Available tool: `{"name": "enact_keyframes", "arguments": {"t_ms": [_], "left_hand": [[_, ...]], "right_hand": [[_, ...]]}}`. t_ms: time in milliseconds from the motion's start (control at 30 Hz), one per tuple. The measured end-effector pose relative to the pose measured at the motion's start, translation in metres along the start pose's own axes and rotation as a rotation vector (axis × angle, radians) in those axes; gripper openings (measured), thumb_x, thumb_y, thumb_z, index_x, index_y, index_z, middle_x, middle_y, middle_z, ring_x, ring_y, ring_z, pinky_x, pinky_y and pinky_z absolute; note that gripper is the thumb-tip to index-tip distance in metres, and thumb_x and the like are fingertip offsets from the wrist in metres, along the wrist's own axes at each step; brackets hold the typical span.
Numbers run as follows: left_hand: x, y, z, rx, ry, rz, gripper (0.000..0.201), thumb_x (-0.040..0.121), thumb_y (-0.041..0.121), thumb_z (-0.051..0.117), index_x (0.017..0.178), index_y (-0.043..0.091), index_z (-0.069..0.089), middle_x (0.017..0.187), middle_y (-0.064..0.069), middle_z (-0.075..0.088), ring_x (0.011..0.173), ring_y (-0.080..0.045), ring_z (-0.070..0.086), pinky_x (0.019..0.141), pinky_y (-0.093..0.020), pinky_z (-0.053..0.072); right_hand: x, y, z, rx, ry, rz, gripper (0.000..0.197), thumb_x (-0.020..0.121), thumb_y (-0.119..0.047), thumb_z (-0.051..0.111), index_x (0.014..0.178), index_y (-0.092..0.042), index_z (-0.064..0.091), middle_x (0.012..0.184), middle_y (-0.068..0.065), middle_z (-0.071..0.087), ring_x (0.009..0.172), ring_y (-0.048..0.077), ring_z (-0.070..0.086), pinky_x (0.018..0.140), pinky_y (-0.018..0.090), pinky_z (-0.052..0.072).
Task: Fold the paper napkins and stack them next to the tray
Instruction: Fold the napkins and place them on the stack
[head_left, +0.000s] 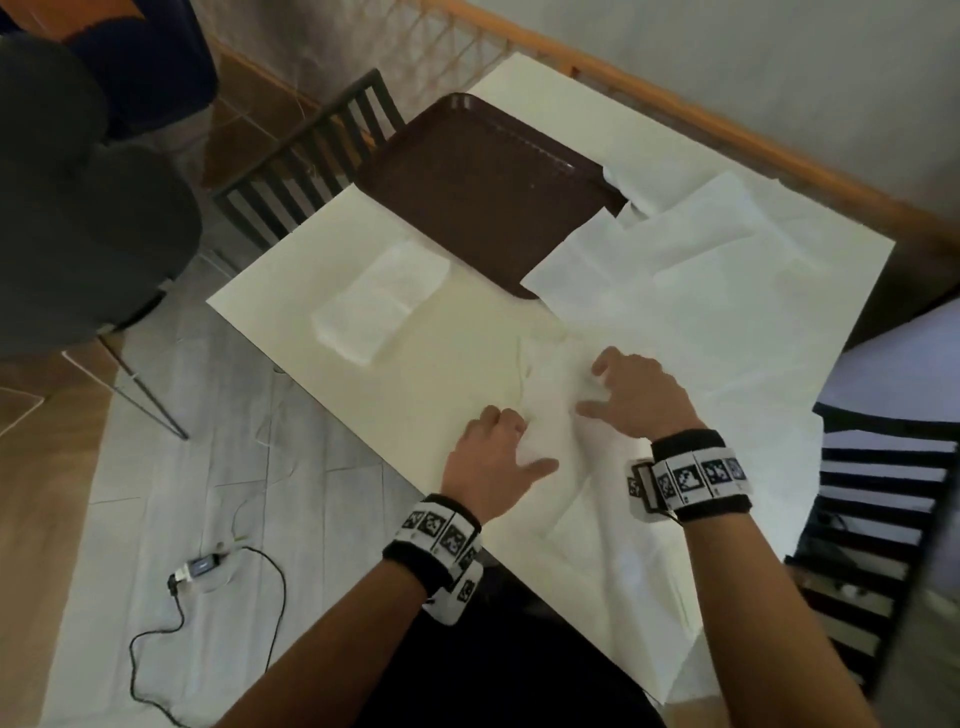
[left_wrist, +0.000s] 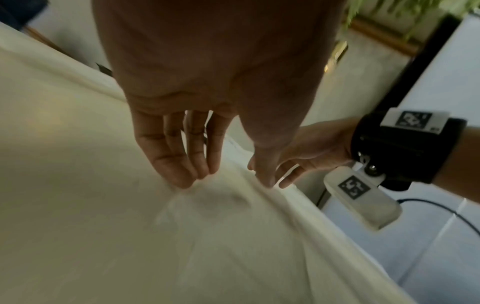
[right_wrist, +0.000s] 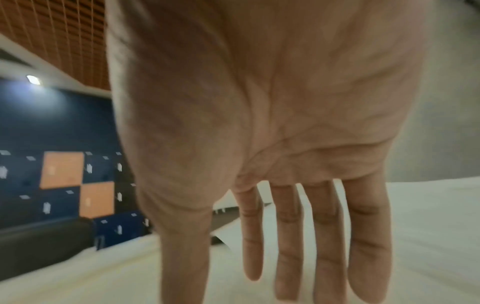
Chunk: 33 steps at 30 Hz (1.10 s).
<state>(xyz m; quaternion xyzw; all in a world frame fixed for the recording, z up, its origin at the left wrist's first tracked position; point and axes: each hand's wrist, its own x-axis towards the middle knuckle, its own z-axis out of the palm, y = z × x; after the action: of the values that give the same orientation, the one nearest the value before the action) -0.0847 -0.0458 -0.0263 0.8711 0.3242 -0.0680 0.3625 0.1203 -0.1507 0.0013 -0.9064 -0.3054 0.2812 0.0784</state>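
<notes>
Close to the person, the left hand (head_left: 491, 457) and the right hand (head_left: 636, 395) lie spread out with flat fingers on a thin white paper napkin (head_left: 550, 415) on the cream desk (head_left: 457, 338). Farther off, a stack of folded white napkins (head_left: 379, 304) sits just beside the dark brown plastic tray (head_left: 483, 192). More open white napkins (head_left: 701, 249) lie to the right, overlapping the tray's edge.

White napkin (head_left: 550, 410) lies rumpled, perhaps half-folded; folded stack (head_left: 379, 306) beside brown tray (head_left: 483, 192).
</notes>
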Motion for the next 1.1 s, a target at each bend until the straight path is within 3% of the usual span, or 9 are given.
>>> {"name": "enact_keyframes", "arguments": {"t_ms": [100,200,333,467,600,733,867,1000,1100], "left_hand": [[-0.003,0.005,0.02,0.038,0.002,0.012,0.05,0.094,0.038,0.078,0.13,0.013,0.055,0.128,-0.005,0.056,0.115,-0.031,0.06,0.093,-0.04,0.046],[-0.008,0.006,0.024,-0.058,0.065,0.022,0.036,0.095,0.028,0.079,0.12,0.013,0.057,0.112,-0.004,0.061,0.102,-0.032,0.063,0.085,-0.04,0.049],[-0.01,0.001,0.024,-0.102,0.178,0.037,0.035,0.091,0.033,0.083,0.101,0.023,0.051,0.089,0.005,0.064,0.08,-0.022,0.064,0.072,-0.041,0.055],[-0.01,-0.008,0.018,-0.081,0.269,0.048,0.035,0.092,0.04,0.081,0.1,0.028,0.05,0.088,0.01,0.065,0.076,-0.018,0.063,0.064,-0.037,0.054],[-0.004,-0.022,0.009,-0.125,0.354,0.125,0.02,0.098,0.026,0.076,0.111,0.029,0.061,0.091,0.01,0.069,0.075,-0.015,0.067,0.067,-0.042,0.06],[0.009,-0.037,-0.006,-0.252,0.405,0.103,0.013,0.094,0.022,0.082,0.103,0.026,0.074,0.089,0.009,0.073,0.077,-0.012,0.071,0.076,-0.043,0.062],[0.015,-0.046,-0.019,-0.296,0.387,0.118,0.01,0.091,0.022,0.085,0.089,0.023,0.075,0.091,0.007,0.07,0.079,-0.009,0.071,0.076,-0.041,0.063],[0.018,-0.049,-0.023,-0.308,0.331,0.153,0.012,0.094,0.021,0.082,0.09,0.021,0.071,0.094,0.01,0.072,0.086,-0.003,0.068,0.079,-0.031,0.059],[0.023,-0.048,-0.02,-0.181,0.222,0.173,0.013,0.094,0.023,0.081,0.099,0.024,0.069,0.102,0.011,0.07,0.092,-0.011,0.062,0.083,-0.032,0.051]], "right_hand": [[-0.014,0.023,0.018,0.109,0.06,-0.013,0.042,0.09,-0.039,0.085,0.126,-0.03,0.065,0.124,0.0,0.07,0.116,0.028,0.067,0.089,0.04,0.051],[-0.027,0.032,0.029,0.245,0.253,-0.052,0.026,0.096,-0.03,0.078,0.119,-0.033,0.065,0.111,-0.004,0.071,0.105,0.027,0.067,0.082,0.042,0.056],[-0.03,0.041,0.037,0.386,0.332,-0.097,0.03,0.098,-0.016,0.075,0.117,-0.036,0.061,0.099,-0.001,0.071,0.094,0.026,0.068,0.085,0.045,0.059],[-0.028,0.044,0.041,0.444,0.398,-0.129,0.021,0.101,-0.016,0.075,0.107,-0.031,0.063,0.092,-0.003,0.072,0.086,0.02,0.071,0.079,0.039,0.059],[-0.027,0.043,0.04,0.488,0.422,-0.112,0.015,0.103,-0.014,0.071,0.1,-0.027,0.066,0.081,-0.013,0.072,0.074,0.003,0.068,0.072,0.022,0.05],[-0.026,0.041,0.032,0.554,0.41,-0.078,0.008,0.099,-0.015,0.075,0.099,-0.022,0.072,0.08,-0.008,0.079,0.076,-0.008,0.069,0.067,0.003,0.041],[-0.021,0.036,0.032,0.508,0.396,-0.064,0.008,0.098,-0.012,0.073,0.097,-0.02,0.071,0.074,-0.006,0.076,0.068,-0.009,0.067,0.073,0.012,0.045],[-0.013,0.033,0.041,0.36,0.356,-0.072,0.019,0.101,-0.008,0.065,0.093,-0.026,0.066,0.069,0.002,0.073,0.06,0.016,0.064,0.064,0.031,0.052],[-0.01,0.028,0.043,0.28,0.33,-0.081,0.019,0.1,-0.013,0.068,0.097,-0.031,0.068,0.09,0.003,0.072,0.071,0.021,0.064,0.071,0.031,0.049]]}}
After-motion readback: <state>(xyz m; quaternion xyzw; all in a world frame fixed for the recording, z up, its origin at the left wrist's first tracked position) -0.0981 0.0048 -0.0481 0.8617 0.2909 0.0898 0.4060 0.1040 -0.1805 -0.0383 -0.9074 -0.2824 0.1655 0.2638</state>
